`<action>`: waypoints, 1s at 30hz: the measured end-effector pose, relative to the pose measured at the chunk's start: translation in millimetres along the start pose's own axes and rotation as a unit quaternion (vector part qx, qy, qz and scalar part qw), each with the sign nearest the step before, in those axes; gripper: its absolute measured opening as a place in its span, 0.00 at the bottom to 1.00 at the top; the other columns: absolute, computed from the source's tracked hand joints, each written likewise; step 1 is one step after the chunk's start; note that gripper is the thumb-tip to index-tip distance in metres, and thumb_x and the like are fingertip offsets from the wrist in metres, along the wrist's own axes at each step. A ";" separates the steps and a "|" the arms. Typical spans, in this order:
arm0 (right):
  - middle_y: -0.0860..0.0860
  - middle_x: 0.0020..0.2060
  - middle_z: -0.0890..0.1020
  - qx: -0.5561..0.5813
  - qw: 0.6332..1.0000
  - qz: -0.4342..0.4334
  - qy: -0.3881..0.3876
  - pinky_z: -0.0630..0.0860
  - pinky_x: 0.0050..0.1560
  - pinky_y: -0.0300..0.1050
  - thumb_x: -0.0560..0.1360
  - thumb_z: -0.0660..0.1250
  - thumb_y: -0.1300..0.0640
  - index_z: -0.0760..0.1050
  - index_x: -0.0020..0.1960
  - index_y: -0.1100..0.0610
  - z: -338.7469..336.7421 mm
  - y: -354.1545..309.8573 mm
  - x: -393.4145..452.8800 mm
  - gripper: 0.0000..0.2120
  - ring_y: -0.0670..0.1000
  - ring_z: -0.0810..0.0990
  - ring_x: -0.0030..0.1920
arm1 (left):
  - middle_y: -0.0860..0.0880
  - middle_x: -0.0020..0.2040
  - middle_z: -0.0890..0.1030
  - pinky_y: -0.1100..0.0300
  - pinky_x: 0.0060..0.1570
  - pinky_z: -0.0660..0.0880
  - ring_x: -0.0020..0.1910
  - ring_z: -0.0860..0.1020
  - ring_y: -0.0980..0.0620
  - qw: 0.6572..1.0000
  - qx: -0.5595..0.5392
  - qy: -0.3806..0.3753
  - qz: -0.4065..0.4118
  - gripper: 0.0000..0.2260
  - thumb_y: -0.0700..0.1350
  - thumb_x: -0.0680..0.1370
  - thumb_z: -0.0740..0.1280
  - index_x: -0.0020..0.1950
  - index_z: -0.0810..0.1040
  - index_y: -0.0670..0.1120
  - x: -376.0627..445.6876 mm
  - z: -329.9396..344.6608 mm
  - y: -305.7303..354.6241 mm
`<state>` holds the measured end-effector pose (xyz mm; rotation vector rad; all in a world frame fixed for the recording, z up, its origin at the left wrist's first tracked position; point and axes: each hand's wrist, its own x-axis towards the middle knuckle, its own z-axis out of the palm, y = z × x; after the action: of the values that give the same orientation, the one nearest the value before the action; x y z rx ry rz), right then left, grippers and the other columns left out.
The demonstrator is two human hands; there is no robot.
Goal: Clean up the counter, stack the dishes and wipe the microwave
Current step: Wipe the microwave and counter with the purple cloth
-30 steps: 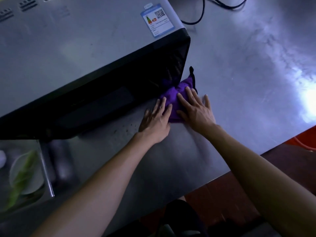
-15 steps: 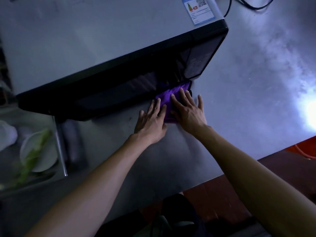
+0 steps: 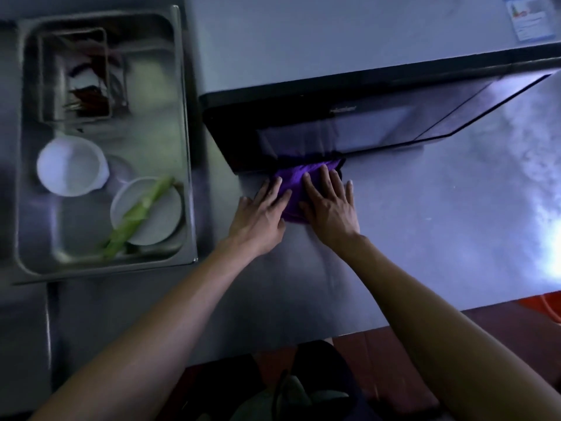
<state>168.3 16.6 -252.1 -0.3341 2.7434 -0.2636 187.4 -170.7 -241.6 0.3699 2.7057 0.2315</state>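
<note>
A purple cloth (image 3: pixel 294 189) lies on the steel counter (image 3: pixel 425 226) right at the foot of the microwave (image 3: pixel 349 71). Both my hands lie flat on it with straight fingers: my left hand (image 3: pixel 261 214) presses its left edge, my right hand (image 3: pixel 329 205) covers its right half. The cloth's far edge touches the bottom of the microwave's dark door (image 3: pixel 334 135). In the steel tray (image 3: pixel 185 147) to the left sit a white bowl (image 3: pixel 71 167) and a white plate (image 3: pixel 158 220) with a green vegetable stalk (image 3: pixel 136 214) across it.
A smaller steel container (image 3: pixel 76 77) with dark scraps stands at the tray's far end. A blue label (image 3: pixel 531 18) is stuck on the microwave's top at the right. The counter's near edge runs just below my forearms, and something orange (image 3: pixel 546 308) lies beyond it at right.
Both hands have slid the cloth leftward along the foot of the microwave, from its right corner to under the door. My view has swung left, bringing the tray fully in.
</note>
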 end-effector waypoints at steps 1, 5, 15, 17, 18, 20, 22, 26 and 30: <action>0.57 0.81 0.45 -0.002 1.000 0.000 -0.002 0.42 0.77 0.65 0.84 0.50 0.41 0.45 0.81 0.47 1.2 -9.0 0.6 0.30 0.60 0.41 0.80 | 0.49 0.82 0.44 0.44 0.69 0.63 0.81 0.47 0.48 1.000 -0.002 0.002 -0.003 0.30 0.52 0.80 0.59 0.81 0.53 0.53 -5.0 0.5 -7.8; 0.58 0.81 0.44 -0.010 1.000 -0.001 -0.006 0.42 0.77 0.65 0.84 0.49 0.42 0.44 0.81 0.47 7.6 -43.2 2.1 0.30 0.61 0.41 0.80 | 0.49 0.82 0.47 0.42 0.66 0.65 0.80 0.48 0.46 0.999 -0.016 0.016 -0.023 0.30 0.52 0.79 0.60 0.80 0.56 0.51 -22.4 2.9 -32.2; 0.57 0.81 0.44 -0.038 0.999 0.001 -0.012 0.40 0.77 0.66 0.84 0.49 0.41 0.43 0.81 0.46 16.4 -84.3 4.8 0.29 0.60 0.43 0.80 | 0.45 0.82 0.51 0.42 0.64 0.68 0.81 0.48 0.45 0.997 -0.038 0.061 -0.027 0.21 0.47 0.77 0.62 0.69 0.70 0.42 -39.2 -4.5 -48.9; 0.56 0.81 0.45 -0.043 0.999 0.002 -0.016 0.40 0.76 0.67 0.84 0.50 0.40 0.44 0.81 0.45 14.5 -82.2 4.7 0.29 0.59 0.44 0.80 | 0.44 0.82 0.52 0.42 0.65 0.66 0.81 0.49 0.46 0.997 -0.046 0.050 -0.038 0.19 0.47 0.77 0.62 0.66 0.73 0.41 -31.2 -12.2 -43.5; 0.55 0.81 0.45 -0.045 0.999 0.002 -0.019 0.40 0.76 0.68 0.83 0.50 0.40 0.45 0.81 0.45 13.1 -80.6 4.2 0.29 0.58 0.44 0.80 | 0.44 0.81 0.52 0.42 0.66 0.65 0.80 0.49 0.47 0.997 -0.047 0.045 -0.042 0.19 0.48 0.78 0.62 0.66 0.73 0.40 -28.2 -15.0 -41.8; 0.55 0.81 0.45 -0.051 0.998 -0.003 -0.021 0.39 0.76 0.69 0.83 0.51 0.40 0.45 0.81 0.45 11.9 -77.2 2.5 0.30 0.57 0.44 0.80 | 0.44 0.81 0.53 0.42 0.67 0.64 0.80 0.50 0.47 0.998 -0.032 0.040 -0.038 0.20 0.48 0.79 0.61 0.68 0.72 0.40 -26.0 -16.5 -42.1; 0.55 0.81 0.44 -0.057 0.998 -0.013 -0.026 0.40 0.76 0.70 0.83 0.50 0.40 0.45 0.81 0.45 11.1 -73.2 -1.8 0.30 0.57 0.43 0.80 | 0.44 0.81 0.53 0.42 0.67 0.65 0.80 0.50 0.47 0.999 -0.016 0.030 -0.026 0.20 0.48 0.79 0.61 0.69 0.71 0.41 -31.7 -15.0 -43.3; 0.54 0.81 0.43 -0.064 0.996 -0.046 -0.033 0.41 0.75 0.71 0.83 0.49 0.40 0.45 0.81 0.45 13.1 -58.4 -17.4 0.29 0.56 0.43 0.80 | 0.43 0.81 0.52 0.42 0.68 0.65 0.80 0.49 0.45 1.000 -0.003 0.012 -0.025 0.20 0.47 0.79 0.61 0.70 0.70 0.44 -47.9 -3.8 -31.5; 0.54 0.81 0.42 -0.057 0.994 -0.081 -0.035 0.41 0.75 0.71 0.83 0.49 0.39 0.45 0.81 0.45 17.2 -32.2 -41.6 0.30 0.56 0.42 0.80 | 0.42 0.81 0.54 0.43 0.69 0.63 0.80 0.50 0.42 0.999 -0.004 0.009 -0.037 0.19 0.48 0.78 0.61 0.68 0.72 0.44 -61.7 10.7 2.8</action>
<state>218.7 -5.5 -246.8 -0.5868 2.6703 -0.1340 247.0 -184.7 -228.2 0.2667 2.7299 0.2260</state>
